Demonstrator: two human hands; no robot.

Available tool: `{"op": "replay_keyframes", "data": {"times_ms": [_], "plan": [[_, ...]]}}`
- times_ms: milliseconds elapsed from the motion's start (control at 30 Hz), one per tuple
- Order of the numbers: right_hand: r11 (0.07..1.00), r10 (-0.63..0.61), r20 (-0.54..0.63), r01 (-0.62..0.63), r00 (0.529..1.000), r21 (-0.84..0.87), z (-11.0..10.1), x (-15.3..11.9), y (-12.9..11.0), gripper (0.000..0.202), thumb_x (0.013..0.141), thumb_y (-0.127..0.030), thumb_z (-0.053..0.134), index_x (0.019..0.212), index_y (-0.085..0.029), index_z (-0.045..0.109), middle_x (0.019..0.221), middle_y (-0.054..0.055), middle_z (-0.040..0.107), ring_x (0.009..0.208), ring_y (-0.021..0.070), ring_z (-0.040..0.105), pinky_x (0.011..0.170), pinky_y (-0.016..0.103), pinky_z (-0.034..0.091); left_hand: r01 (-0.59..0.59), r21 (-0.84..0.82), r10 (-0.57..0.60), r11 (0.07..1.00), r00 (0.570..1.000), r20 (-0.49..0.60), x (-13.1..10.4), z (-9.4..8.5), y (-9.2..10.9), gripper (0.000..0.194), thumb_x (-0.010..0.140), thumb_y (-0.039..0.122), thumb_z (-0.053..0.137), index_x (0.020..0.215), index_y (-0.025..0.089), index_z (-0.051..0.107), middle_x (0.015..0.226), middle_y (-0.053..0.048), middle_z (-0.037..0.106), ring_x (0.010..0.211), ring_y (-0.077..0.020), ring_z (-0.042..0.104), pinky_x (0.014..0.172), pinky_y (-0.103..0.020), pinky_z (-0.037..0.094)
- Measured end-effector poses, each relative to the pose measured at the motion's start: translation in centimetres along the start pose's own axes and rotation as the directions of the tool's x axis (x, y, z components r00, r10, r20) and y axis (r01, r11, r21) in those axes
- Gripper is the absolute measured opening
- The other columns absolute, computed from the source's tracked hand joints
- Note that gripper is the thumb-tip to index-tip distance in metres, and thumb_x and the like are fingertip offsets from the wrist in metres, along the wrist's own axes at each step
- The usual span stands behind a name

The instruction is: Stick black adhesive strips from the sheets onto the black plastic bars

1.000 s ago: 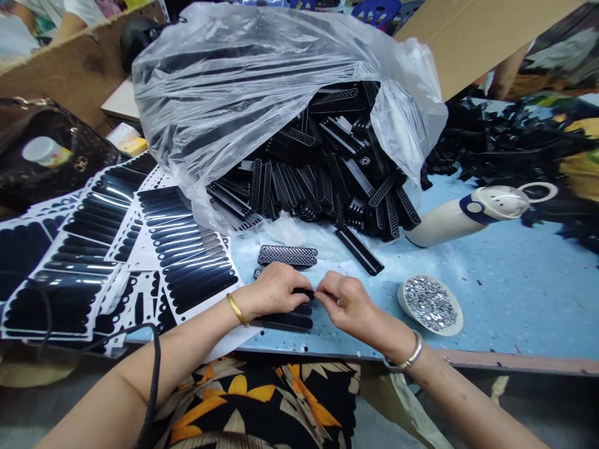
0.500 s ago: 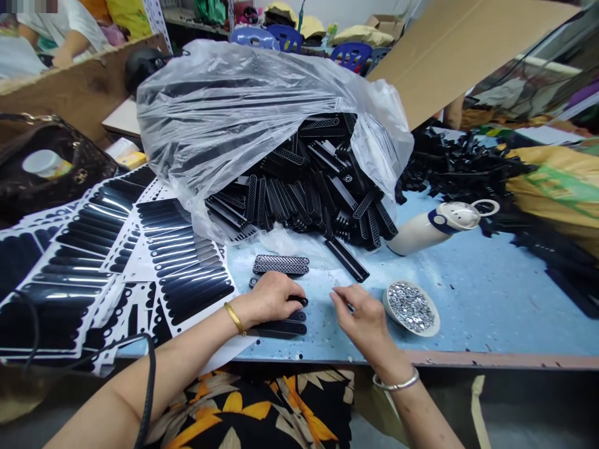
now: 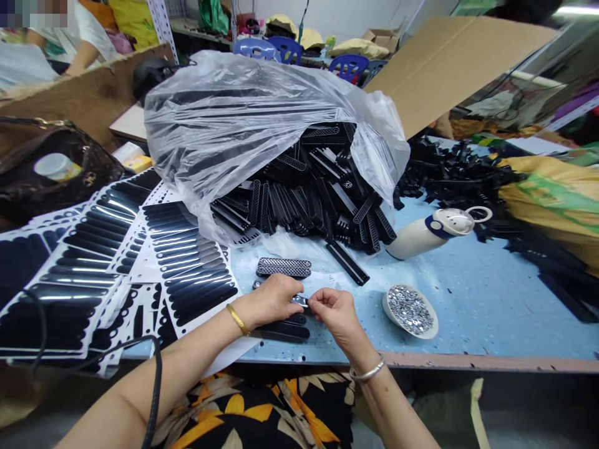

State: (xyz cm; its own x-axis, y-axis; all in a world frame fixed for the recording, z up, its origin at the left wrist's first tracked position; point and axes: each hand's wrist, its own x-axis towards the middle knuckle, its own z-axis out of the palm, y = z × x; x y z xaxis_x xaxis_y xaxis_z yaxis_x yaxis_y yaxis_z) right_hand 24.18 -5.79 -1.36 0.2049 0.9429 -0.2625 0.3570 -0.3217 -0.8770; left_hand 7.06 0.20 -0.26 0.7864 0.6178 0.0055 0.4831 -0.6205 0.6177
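My left hand [image 3: 275, 299] is closed around a slim black folding comb [image 3: 299, 300], whose shiny end sticks out past the fingertips. At that end, the thumb and fingers of my right hand [image 3: 333, 310] are pinched together; what they hold is too small to make out. Under and in front of my left hand lie flat black strips [image 3: 286, 330] with rounded ends. Just behind it sits a short stack of combs with patterned handles [image 3: 284, 267]. To the right, a white bowl [image 3: 435, 325] is filled with small shiny silver pieces [image 3: 408, 307].
A clear plastic bag [image 3: 224, 106] spills black folding combs [image 3: 299, 202]. Sheets of glossy black strips [image 3: 187, 262] cover the left. A cream bottle [image 3: 416, 237], a cardboard flap [image 3: 449, 68] and a black heap [image 3: 449, 168] stand right. A cable [image 3: 156, 386] hangs by my left forearm.
My right hand has moved left from beside the bowl and now meets the comb end at my left hand. My left hand keeps its grip, and a shiny surface now shows there.
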Motion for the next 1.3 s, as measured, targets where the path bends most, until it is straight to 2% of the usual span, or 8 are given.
{"op": "replay_keyframes", "data": {"times_ms": [100,200,333,533,767,1133,1300], "plan": [[1.0,-0.001,-0.016,0.002,1.0,0.002,0.2,0.1,-0.1,0.019,0.059,-0.036,0.061,0.052,-0.019,0.057,0.043,-0.001,0.051,0.042,0.0112,0.043,0.042,0.025,0.033,-0.031,0.07,0.029,0.997,0.999,0.035,-0.8,-0.9,-0.2,0.006,0.081,0.016,0.064,0.077,0.013,0.068,0.082,-0.01,0.072,0.08,-0.0228,0.067,0.07,-0.028,0.045],[1.0,-0.001,-0.004,0.001,1.0,0.002,0.3,0.3,-0.3,0.021,0.059,-0.038,0.063,0.053,-0.019,0.059,0.044,0.0,0.053,0.042,0.0117,0.043,0.041,0.026,0.033,-0.032,0.026,0.032,0.999,0.999,-0.02,-1.7,-1.1,-0.9,0.009,0.082,0.011,0.061,0.08,0.014,0.069,0.083,-0.008,0.073,0.079,-0.0201,0.067,0.073,-0.027,0.046],[1.0,-0.01,-0.008,0.01,1.0,0.001,0.8,0.5,-0.7,0.022,0.057,-0.039,0.064,0.05,-0.019,0.057,0.043,-0.001,0.049,0.041,0.0108,0.041,0.04,0.025,0.031,-0.071,-0.079,0.063,0.994,0.994,-0.09,-2.3,-0.5,-1.9,0.01,0.082,0.012,0.063,0.086,0.015,0.072,0.085,-0.005,0.074,0.079,-0.0154,0.067,0.074,-0.023,0.047],[0.998,-0.056,-0.041,0.055,0.998,-0.023,1.1,0.4,-1.2,0.022,0.06,-0.039,0.061,0.052,-0.02,0.056,0.045,-0.002,0.049,0.044,0.0107,0.041,0.044,0.026,0.032,-0.085,-0.065,0.08,0.994,0.994,-0.081,-2.1,-0.4,-2.0,0.011,0.084,0.011,0.063,0.084,0.012,0.074,0.083,-0.007,0.074,0.078,-0.0161,0.067,0.073,-0.023,0.048],[0.994,-0.076,-0.084,0.068,0.994,-0.085,1.1,0.6,-0.3,0.022,0.061,-0.039,0.058,0.049,-0.021,0.054,0.042,-0.002,0.047,0.042,0.0108,0.039,0.043,0.026,0.03,-0.1,-0.066,0.093,0.993,0.99,-0.102,-2.3,-0.4,-2.0,0.011,0.084,0.011,0.063,0.086,0.013,0.074,0.083,-0.006,0.074,0.078,-0.0156,0.066,0.073,-0.022,0.048],[0.981,-0.154,-0.164,0.132,0.974,-0.139,1.3,0.7,0.5,0.024,0.061,-0.037,0.064,0.047,-0.021,0.052,0.04,-0.004,0.048,0.04,0.0099,0.039,0.041,0.024,0.028,-0.113,-0.091,0.1,0.989,0.986,-0.136,-2.4,0.0,-2.4,0.012,0.085,0.012,0.062,0.085,0.014,0.074,0.081,-0.005,0.073,0.077,-0.0151,0.066,0.072,-0.022,0.048],[0.981,-0.168,-0.197,0.143,0.966,-0.132,1.6,0.4,0.8,0.03,0.063,-0.043,0.068,0.049,-0.021,0.054,0.04,-0.003,0.05,0.039,0.0104,0.041,0.042,0.024,0.032,-0.11,-0.078,0.098,0.991,0.985,-0.139,-2.4,0.1,-2.3,0.013,0.086,0.012,0.061,0.083,0.013,0.074,0.081,-0.005,0.073,0.076,-0.0154,0.066,0.072,-0.023,0.048]]}}
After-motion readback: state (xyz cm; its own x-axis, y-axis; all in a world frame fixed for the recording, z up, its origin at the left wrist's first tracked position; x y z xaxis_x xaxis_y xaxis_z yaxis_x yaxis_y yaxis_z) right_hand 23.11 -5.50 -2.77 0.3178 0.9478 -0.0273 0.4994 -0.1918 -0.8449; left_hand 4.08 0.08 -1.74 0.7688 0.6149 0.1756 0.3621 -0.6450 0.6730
